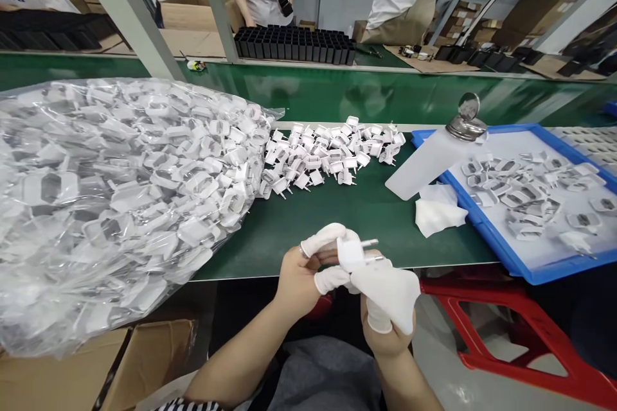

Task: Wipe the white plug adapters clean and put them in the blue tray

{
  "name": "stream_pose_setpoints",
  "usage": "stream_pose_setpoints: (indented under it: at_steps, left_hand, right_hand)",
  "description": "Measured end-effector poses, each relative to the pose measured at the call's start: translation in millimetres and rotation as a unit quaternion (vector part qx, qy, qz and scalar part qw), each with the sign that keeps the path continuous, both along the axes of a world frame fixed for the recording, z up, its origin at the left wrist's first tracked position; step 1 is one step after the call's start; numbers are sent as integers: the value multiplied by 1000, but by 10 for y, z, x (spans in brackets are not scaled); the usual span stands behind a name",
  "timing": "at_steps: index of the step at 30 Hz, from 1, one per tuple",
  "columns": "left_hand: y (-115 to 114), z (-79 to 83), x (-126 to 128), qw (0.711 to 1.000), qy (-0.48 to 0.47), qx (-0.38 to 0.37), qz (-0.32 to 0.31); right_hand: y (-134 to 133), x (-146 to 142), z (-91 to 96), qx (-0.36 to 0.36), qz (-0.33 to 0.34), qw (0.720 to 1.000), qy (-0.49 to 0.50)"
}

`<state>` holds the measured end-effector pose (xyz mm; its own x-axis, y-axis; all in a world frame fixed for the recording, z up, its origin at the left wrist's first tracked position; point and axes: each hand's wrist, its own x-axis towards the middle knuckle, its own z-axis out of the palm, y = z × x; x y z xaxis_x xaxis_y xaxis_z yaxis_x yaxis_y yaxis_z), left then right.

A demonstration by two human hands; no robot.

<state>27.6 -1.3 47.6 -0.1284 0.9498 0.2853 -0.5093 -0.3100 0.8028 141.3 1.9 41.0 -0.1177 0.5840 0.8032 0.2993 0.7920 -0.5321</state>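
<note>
My left hand [303,273], with white finger cots on thumb and forefinger, pinches a small white plug part [353,253] with two metal pins pointing right. My right hand [383,318] holds a white wiping cloth [391,289] pressed against that part, fingers closed around it. Both hands hover at the near edge of the green table [337,218]. A loose pile of the same white plug parts [328,154] lies further back on the table.
A big clear bag of plug parts [110,186] fills the left. At right a blue tray [530,270] holds more parts, with a white dispenser bottle [434,157] and folded wipes [438,213] beside it. Two people stand beyond the green conveyor [366,93]. A red stool [486,327] stands below.
</note>
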Motion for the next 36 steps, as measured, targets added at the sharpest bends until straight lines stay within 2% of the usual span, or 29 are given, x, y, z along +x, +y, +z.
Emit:
stream_pose_setpoints:
  at_steps: [3, 9, 13, 17, 19, 22, 26, 30, 36]
  left_hand:
    - [-9, 28, 21, 998, -34, -34, -29]
    - [-12, 0, -50, 995, -15, -61, -82]
    - [-16, -68, -53, 989, -50, -85, -109]
    - [-27, -95, -22, 984, -82, -129, -93]
    - [-32, -90, -16, 983, -86, -136, -84]
    - [-37, -84, -19, 985, -78, -136, -77]
    - [-49, -94, -28, 984, -68, -139, -83]
    - [-58, -84, -27, 984, -69, -138, -94]
    - [-20, -28, 12, 980, -65, -163, -93]
  right_hand:
    - [-11, -8, -47, -11, -12, 1000, 12]
    - [-48, 21, -117, -31, -51, 998, 26]
    - [-60, -30, -11, -4, -15, 1000, -12]
    - [-76, -68, 120, -20, -9, 999, -36]
    - [-71, -59, 137, -1, -20, 998, -57]
    - [-59, -38, 108, 30, -23, 995, -89]
    - [-61, -26, 54, -54, -6, 998, -30]
    - [-73, -18, 44, -3, -20, 997, -79]
    - [-87, -33, 0, -50, -14, 998, -38]
